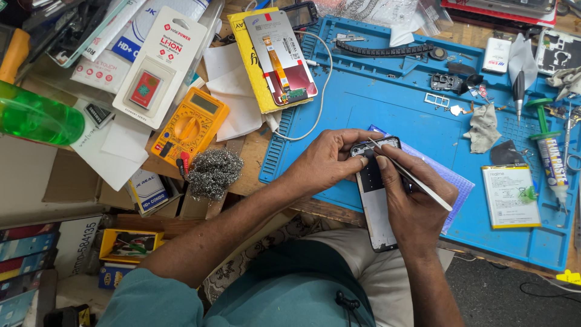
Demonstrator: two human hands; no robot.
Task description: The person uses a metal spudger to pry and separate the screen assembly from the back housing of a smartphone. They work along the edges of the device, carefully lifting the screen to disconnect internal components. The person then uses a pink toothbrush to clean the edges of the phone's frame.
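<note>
An opened phone body (pixel 376 200) with its back removed lies over the front edge of a blue work mat (pixel 393 97). My left hand (pixel 327 160) grips the phone's top left corner, thumb on the frame. My right hand (pixel 414 203) holds metal tweezers (pixel 411 175), their tips touching the upper part of the phone near the camera area. Both forearms reach in from the bottom of the view.
A phone battery (pixel 510 195) and a glue tube (pixel 552 160) lie at the mat's right. A camera module (pixel 446 82), cloth (pixel 484 127) and small parts sit behind. A yellow multimeter (pixel 190 125), steel wool (pixel 213 172), green bottle (pixel 36 118) and a display panel (pixel 281 57) crowd the left.
</note>
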